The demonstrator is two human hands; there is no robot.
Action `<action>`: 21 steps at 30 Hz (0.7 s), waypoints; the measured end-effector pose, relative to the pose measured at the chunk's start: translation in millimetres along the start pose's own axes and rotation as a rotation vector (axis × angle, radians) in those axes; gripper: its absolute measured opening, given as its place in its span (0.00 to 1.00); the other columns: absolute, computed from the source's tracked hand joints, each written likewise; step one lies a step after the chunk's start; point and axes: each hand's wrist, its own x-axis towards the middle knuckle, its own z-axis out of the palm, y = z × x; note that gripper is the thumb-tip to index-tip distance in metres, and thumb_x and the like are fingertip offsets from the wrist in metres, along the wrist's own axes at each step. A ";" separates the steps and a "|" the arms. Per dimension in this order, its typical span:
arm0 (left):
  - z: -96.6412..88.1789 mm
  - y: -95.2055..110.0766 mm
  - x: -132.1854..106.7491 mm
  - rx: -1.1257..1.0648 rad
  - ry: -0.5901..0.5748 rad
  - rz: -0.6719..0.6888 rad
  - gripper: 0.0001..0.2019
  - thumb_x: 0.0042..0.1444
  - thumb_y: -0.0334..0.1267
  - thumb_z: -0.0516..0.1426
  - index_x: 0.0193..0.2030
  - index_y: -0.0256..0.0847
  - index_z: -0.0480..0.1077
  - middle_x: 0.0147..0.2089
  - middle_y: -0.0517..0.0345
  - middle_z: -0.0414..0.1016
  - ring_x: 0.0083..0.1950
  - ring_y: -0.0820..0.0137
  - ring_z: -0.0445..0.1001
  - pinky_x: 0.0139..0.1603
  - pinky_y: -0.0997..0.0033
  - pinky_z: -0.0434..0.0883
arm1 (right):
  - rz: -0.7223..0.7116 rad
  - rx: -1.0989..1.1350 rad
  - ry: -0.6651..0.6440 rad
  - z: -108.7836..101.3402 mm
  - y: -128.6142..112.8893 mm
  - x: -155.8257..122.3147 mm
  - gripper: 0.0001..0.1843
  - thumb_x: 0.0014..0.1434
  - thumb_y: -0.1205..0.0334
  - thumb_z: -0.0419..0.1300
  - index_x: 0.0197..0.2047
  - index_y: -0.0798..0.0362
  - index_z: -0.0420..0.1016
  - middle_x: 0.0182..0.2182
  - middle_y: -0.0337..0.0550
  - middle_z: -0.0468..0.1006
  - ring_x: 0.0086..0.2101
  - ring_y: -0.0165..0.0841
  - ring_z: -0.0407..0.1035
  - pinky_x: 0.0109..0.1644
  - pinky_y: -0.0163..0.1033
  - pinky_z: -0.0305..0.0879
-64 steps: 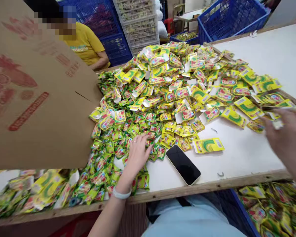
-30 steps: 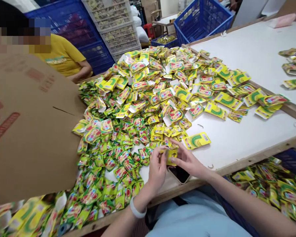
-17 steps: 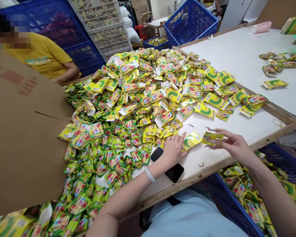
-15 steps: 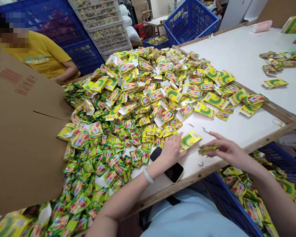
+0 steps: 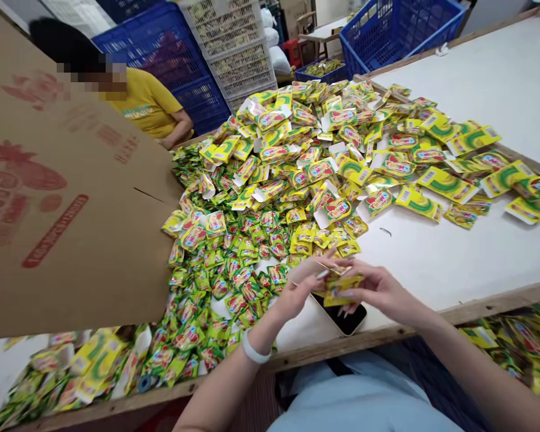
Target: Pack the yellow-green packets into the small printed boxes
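Your white bench (image 5: 432, 258) is stretching out before you, and a big cardboard carton (image 5: 94, 252) is standing at the left. Yellow packs (image 5: 320, 170) are lying heaped across the middle, with green sachets (image 5: 219, 287) spreading from beside them toward the near edge. Your left hand (image 5: 299, 296) and right hand (image 5: 380, 291) are meeting above a dark phone (image 5: 350, 322), which is lying near the bench's front edge. Your left fingers are gripping a pale-sided pack (image 5: 303, 272), nearly closed; your right thumb and fingers are pinching yellow sachets (image 5: 335, 294) just beside it.
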 end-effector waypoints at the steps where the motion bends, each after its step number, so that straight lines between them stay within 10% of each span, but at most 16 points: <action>1: 1.8 -2.1 -1.4 -0.066 0.064 -0.004 0.20 0.61 0.56 0.53 0.46 0.42 0.72 0.48 0.46 0.77 0.58 0.53 0.73 0.63 0.46 0.66 | -0.039 -0.015 0.076 -3.9 -4.3 -1.2 0.14 0.55 0.53 0.70 0.40 0.52 0.79 0.52 0.46 0.71 0.27 0.29 0.77 0.31 0.39 0.82; 6: 7.5 -3.8 -5.2 -0.235 0.146 -0.133 0.22 0.51 0.49 0.65 0.47 0.42 0.67 0.33 0.59 0.71 0.32 0.66 0.75 0.38 0.62 0.76 | -0.282 -0.047 0.322 -10.9 -40.0 4.3 0.13 0.53 0.55 0.72 0.39 0.49 0.77 0.39 0.40 0.75 0.19 0.27 0.71 0.19 0.37 0.75; 21: 12.5 -3.6 -23.4 0.328 0.008 -0.237 0.41 0.50 0.33 0.63 0.69 0.42 0.50 0.54 0.47 0.71 0.44 0.64 0.74 0.47 0.64 0.72 | -0.153 -1.000 -0.273 19.6 -65.2 27.2 0.10 0.57 0.76 0.60 0.39 0.54 0.79 0.40 0.47 0.78 0.41 0.38 0.74 0.47 0.42 0.70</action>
